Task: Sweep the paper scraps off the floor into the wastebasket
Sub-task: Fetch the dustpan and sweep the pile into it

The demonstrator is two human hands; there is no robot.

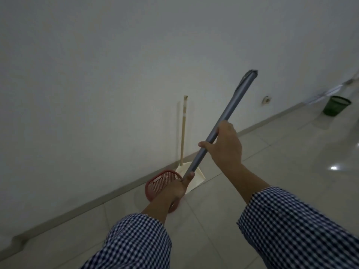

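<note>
A head view, dim and soft with blur, looks down at a tiled floor (272, 171) where it meets a plain wall (97, 74).

The broom's head is hidden: only its grey pole (231, 105) shows, slanting up to the right, and its lower end vanishes behind the left hand (182, 186). The pole's top end looks dark and ragged, too blurred to read. Both forearms enter from the bottom edge in checked sleeves (136, 239), cut off by the frame.

The left arm covers part of a red basket (159, 181), which stands on the floor near the wall's foot. Just behind it a cream dustpan (196, 171) rests on the floor, its wooden stick (183, 131) upright against the wall; the pole crosses in front of the pan.

Far right, well apart, a green basket (336, 105) stands on the floor. Pale flat pieces (330, 92) lie along the wall beside it; whether they are paper scraps cannot be told.

The right hand (225, 146) has its grip closed around the pole's middle, thumb pointing left across it. The left hand's grip is wrapped around the pole lower down, thumb lying along it; its fingers are out of sight.
</note>
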